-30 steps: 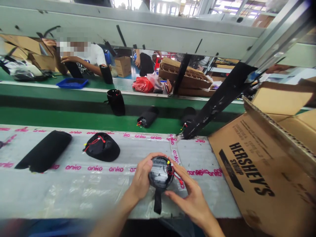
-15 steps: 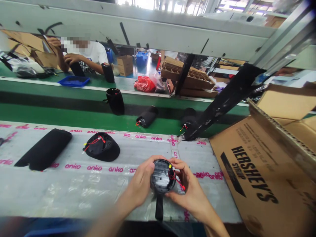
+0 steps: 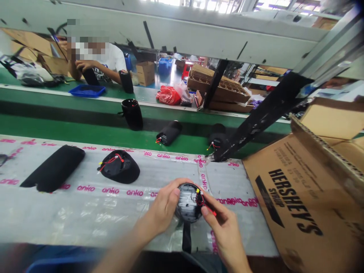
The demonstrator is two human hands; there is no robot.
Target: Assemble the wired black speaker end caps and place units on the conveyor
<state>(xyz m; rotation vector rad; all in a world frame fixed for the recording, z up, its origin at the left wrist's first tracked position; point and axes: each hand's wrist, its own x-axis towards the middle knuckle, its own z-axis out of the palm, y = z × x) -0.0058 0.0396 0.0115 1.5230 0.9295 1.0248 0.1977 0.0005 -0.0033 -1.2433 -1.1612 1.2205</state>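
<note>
A black cylindrical speaker housing [image 3: 188,204] is held over the near worktop, its open round end facing me. My left hand [image 3: 163,208] wraps round its left side, thumb on the rim. At the right edge, my right hand [image 3: 220,216] grips the housing, with its thumb by the red wires [image 3: 209,207]; its fingers are partly hidden behind. A yellow connector [image 3: 197,191] shows inside the rim. From the housing's lower side hangs a black strap [image 3: 186,237]. Left of my hands lie a black housing with red wires [image 3: 121,167] and a black fabric-covered piece [image 3: 55,168].
On the green belt [image 3: 71,123] stand or lie several black cylinders, including an upright one [image 3: 133,115]. A large cardboard box [image 3: 284,189] borders the worktop at right. A slanted black post [image 3: 261,113] rises beside it. Across the belt, a person [image 3: 113,62] works near a blue tray [image 3: 87,91].
My right thumb has moved from below the housing up to its right edge, beside the red wires. My left hand keeps its grip. The view has shifted slightly.
</note>
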